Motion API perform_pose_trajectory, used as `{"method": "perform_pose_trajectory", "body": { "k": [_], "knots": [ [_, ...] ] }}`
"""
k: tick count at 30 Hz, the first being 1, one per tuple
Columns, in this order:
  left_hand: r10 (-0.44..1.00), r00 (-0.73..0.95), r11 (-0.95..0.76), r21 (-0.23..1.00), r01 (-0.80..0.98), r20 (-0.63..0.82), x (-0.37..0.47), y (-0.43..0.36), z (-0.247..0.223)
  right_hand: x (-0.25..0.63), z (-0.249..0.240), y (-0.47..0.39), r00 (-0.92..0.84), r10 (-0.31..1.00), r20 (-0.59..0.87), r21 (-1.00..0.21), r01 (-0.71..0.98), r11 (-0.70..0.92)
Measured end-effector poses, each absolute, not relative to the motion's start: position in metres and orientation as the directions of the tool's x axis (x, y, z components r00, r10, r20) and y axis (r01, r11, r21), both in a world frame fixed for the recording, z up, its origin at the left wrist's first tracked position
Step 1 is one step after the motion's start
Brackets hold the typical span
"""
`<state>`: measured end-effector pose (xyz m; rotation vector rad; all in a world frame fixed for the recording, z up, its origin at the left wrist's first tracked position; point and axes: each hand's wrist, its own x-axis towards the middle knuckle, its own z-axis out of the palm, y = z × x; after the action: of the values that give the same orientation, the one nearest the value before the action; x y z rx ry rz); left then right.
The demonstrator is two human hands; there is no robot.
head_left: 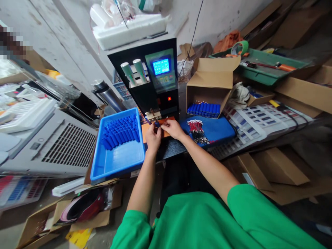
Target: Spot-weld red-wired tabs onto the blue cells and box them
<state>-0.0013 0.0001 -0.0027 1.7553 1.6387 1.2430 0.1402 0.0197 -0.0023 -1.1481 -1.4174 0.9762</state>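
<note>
At the orange plate (145,139) in front of a black spot welder (145,90), my left hand (153,138) is closed around a blue cylindrical battery cell (156,123). The cell sits just below the welder's electrode holder (153,116). My right hand (173,129) meets it from the right, thumb and finger pinched together beside the cell. Whatever is between those fingertips is too small to make out. To the right lies a bundle of red and black wire leads (196,128) with white connectors, on a blue surface (220,129).
Left of my hands, a blue tray (95,162) holds rows of blue cells (120,131). An open cardboard box (210,81) with more cells stands at the right, near a green tray (269,74). A metal flask (107,95) stands behind the blue tray.
</note>
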Motion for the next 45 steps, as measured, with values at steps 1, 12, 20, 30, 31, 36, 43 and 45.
{"method": "perform_pose_trajectory", "body": {
  "k": [1,12,20,30,31,36,43,45],
  "knots": [
    [0.945,-0.094,-0.215,0.813,0.541,0.312,-0.001,0.000,-0.001,0.140,-0.003,0.020,-0.022,0.977,0.211,-0.968,0.133,0.212],
    [0.881,-0.053,-0.337,0.703,0.626,0.469,-0.014,-0.050,-0.007,0.142,0.000,0.020,0.012,0.986,0.165,-0.986,-0.025,0.165],
    [0.881,-0.007,-0.356,0.671,0.650,0.473,-0.011,-0.045,-0.007,0.142,-0.002,0.022,-0.002,0.986,0.166,-0.985,-0.047,0.166],
    [0.936,0.032,-0.315,0.790,0.526,0.351,-0.014,-0.024,-0.010,0.148,0.003,0.012,-0.256,0.951,0.175,-0.983,0.008,0.183],
    [0.935,0.036,-0.319,0.791,0.522,0.353,-0.012,-0.022,-0.010,0.148,0.004,0.011,-0.250,0.953,0.173,-0.984,0.005,0.180],
    [0.895,-0.038,-0.355,0.763,0.541,0.444,-0.009,-0.027,-0.008,0.148,0.004,0.011,-0.179,0.970,0.162,-0.987,-0.039,0.158],
    [0.843,0.065,-0.464,0.661,0.590,0.534,-0.009,-0.026,-0.005,0.154,0.005,0.008,-0.103,0.990,0.093,-0.969,-0.237,0.066],
    [0.857,0.165,-0.482,0.648,0.590,0.488,-0.008,-0.020,-0.005,0.155,0.006,0.008,-0.097,0.992,0.086,-0.962,-0.268,0.057]
  ]
}}
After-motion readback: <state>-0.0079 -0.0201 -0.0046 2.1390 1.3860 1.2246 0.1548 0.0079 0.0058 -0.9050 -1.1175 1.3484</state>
